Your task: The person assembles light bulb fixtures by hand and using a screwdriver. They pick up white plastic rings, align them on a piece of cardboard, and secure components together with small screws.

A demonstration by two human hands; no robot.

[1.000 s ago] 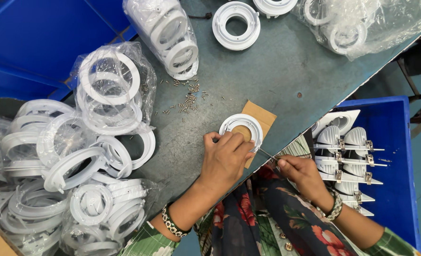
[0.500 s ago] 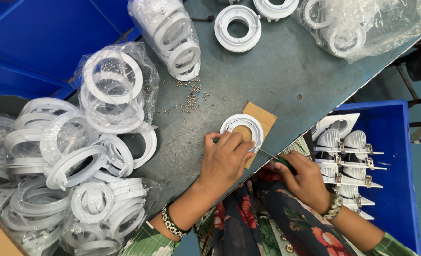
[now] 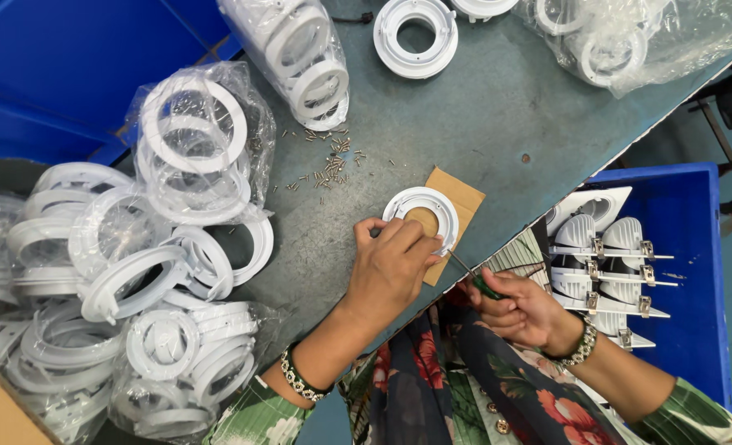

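Pressing down on a white ring [image 3: 421,216], the left hand [image 3: 392,268] has its grip pinched on the ring's near rim. That ring lies on a cardboard square [image 3: 457,202] on the grey counter [image 3: 481,115]. The right hand [image 3: 524,311], just right of the ring, is closed around a green-handled screwdriver [image 3: 475,278] whose tip meets the ring's edge. Loose screws [image 3: 326,165] lie left of the ring; bagged rings [image 3: 193,152] further left; a blue bin [image 3: 687,272] to its right.

A grey-green metal worktable [image 3: 498,124] runs diagonally across the frame. On it lie bagged white plastic rings [image 3: 193,156] at left, loose small screws [image 3: 329,165] in the middle, a cardboard square [image 3: 457,198] under one white ring [image 3: 420,216], and another ring [image 3: 415,33] at the top.
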